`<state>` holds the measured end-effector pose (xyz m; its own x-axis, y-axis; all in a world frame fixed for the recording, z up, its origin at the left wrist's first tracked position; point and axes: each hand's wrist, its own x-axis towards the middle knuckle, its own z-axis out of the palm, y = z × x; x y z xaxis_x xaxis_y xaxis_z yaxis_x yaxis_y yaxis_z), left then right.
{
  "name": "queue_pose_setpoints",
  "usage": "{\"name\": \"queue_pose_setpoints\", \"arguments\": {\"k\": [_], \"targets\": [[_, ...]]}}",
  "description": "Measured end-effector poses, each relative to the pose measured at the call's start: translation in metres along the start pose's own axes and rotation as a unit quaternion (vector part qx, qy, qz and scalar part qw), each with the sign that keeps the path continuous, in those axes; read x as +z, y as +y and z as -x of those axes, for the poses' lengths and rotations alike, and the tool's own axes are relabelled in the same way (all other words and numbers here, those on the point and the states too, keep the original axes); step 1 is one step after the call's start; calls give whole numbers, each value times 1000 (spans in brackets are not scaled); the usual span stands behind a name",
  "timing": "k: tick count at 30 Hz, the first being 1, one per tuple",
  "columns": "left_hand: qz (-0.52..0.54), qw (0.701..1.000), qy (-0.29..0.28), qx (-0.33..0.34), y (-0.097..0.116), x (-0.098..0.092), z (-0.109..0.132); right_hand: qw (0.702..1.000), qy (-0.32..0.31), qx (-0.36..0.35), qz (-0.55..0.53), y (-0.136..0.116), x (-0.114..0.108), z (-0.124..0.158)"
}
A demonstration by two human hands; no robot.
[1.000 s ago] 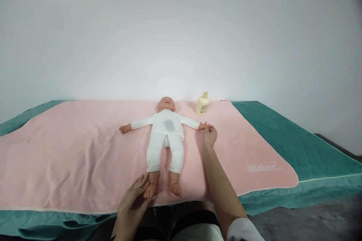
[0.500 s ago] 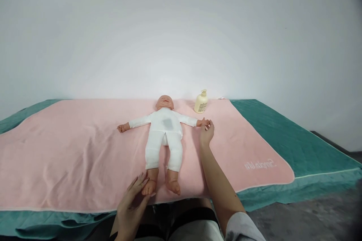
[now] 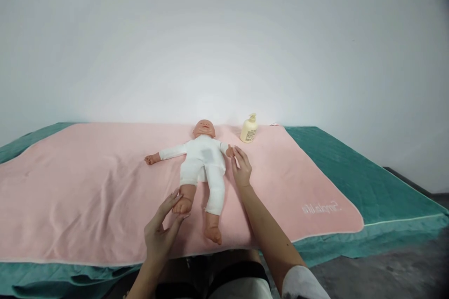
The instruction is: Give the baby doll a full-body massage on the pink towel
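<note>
A baby doll (image 3: 203,156) in a white cloth suit lies on its back on a pink blanket (image 3: 87,187), head toward the wall. My left hand (image 3: 162,224) grips the doll's foot on the left side, thumb under the sole and fingers along its outer side; that leg is raised and bent. With my right hand (image 3: 241,166) I hold the doll's small hand on the right side between thumb and fingertips; that arm is bent in toward its body. The doll's other arm and other leg lie stretched out on the blanket. A grey patch shows on its chest.
A cream pump bottle (image 3: 249,130) stands on the blanket near the wall, right of the doll's head. Beneath the blanket, a green padded cover (image 3: 336,177) spreads over the table. A white wall (image 3: 224,46) rises behind.
The doll's hand has moved inward to the left with my right hand. Its foot on the left side has been pushed up toward its body by my left hand, bending the leg.
</note>
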<state>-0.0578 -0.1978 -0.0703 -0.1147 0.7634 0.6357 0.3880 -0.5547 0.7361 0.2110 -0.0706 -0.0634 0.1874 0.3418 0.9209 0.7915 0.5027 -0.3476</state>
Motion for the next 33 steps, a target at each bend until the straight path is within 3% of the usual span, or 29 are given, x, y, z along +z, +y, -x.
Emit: {"name": "queue_pose_setpoints", "arguments": {"k": [4, 11, 19, 26, 33], "targets": [[-50, 997, 25, -48, 13, 10, -26, 997, -45, -57, -16, -10, 6, 2], [-49, 997, 26, -61, 18, 35, -56, 989, -119, -70, -56, -15, 7, 1], [-57, 998, 15, -32, 9, 50, -57, 974, -159, -128, -96, -13, 9, 5], [-54, 998, 5, -33, 6, 52, -54, 968, -193, -114, -109, -16, 8, 2], [-32, 998, -5, -57, 15, 45, -48, 988, -114, -48, -97, -6, 9, 4]]}}
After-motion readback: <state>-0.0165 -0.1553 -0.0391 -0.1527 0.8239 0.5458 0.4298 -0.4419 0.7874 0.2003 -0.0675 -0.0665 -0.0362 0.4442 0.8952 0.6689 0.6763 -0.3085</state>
